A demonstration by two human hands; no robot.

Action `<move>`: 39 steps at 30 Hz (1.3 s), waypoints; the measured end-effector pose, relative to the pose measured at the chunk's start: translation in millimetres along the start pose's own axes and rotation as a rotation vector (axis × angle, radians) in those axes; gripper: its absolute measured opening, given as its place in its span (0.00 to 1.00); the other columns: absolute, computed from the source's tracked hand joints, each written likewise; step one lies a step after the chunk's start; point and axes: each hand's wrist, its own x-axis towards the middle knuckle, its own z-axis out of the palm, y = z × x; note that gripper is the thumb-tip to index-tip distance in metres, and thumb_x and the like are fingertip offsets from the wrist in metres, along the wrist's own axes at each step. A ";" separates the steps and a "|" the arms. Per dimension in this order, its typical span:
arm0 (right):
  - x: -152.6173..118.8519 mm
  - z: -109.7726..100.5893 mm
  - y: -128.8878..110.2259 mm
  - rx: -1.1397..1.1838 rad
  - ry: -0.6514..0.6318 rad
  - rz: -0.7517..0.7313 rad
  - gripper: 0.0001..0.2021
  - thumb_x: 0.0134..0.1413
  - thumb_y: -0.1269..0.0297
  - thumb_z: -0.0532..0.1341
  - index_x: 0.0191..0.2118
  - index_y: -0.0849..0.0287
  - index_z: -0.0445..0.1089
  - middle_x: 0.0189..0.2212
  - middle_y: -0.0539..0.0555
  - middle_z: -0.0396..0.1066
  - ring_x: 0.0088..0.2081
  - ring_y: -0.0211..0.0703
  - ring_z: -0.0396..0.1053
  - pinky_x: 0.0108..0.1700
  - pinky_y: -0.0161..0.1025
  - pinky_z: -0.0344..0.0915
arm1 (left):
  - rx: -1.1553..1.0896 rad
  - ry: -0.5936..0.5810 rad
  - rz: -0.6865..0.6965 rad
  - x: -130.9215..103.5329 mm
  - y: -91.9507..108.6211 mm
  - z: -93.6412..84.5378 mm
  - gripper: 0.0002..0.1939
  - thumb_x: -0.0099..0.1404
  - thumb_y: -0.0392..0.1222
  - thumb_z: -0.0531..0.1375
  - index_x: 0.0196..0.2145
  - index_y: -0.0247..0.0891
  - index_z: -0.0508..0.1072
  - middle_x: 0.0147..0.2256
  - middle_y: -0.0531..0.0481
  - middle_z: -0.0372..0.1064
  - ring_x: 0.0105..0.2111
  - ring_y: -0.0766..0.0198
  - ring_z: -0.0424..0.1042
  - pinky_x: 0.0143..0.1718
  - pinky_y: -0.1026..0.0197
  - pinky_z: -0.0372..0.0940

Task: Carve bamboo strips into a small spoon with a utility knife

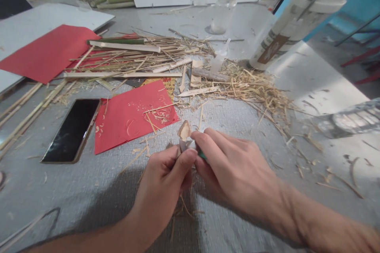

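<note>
Steadying the small wooden piece (184,131) in the closed grip of my left hand (164,170), I hold it above the tabletop (252,122), its pale end projecting beyond the fingers. My right hand (234,162) closes around a green-handled tool (202,154), whose metal part appears to meet the piece; my fingers hide the exact contact, and I cannot tell which way any edge faces. For good control, brace both hands against each other and apply light, short strokes. Because my left thumb lies right beside the metal, set it behind the edge, out of the line of travel. Direct waste toward the shavings-strewn red sheet (127,122), clear of the phone (73,130).
</note>
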 end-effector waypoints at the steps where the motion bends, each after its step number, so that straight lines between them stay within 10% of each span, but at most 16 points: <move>1: -0.6 0.8 -1.2 0.006 0.015 0.009 0.15 0.78 0.65 0.48 0.46 0.63 0.71 0.33 0.54 0.73 0.31 0.45 0.71 0.30 0.42 0.58 | -0.006 0.006 0.004 -0.4 0.1 0.1 0.31 0.70 0.66 0.65 0.23 0.40 0.63 0.19 0.61 0.50 0.21 0.70 0.45 0.19 0.65 0.44; 39: -4.5 10.0 -6.4 -0.018 0.048 0.021 0.14 0.78 0.66 0.49 0.43 0.62 0.69 0.32 0.53 0.71 0.29 0.43 0.68 0.28 0.41 0.59 | 0.127 0.022 0.026 -0.3 2.1 -4.1 0.30 0.72 0.65 0.63 0.23 0.41 0.63 0.20 0.61 0.48 0.20 0.69 0.44 0.19 0.63 0.44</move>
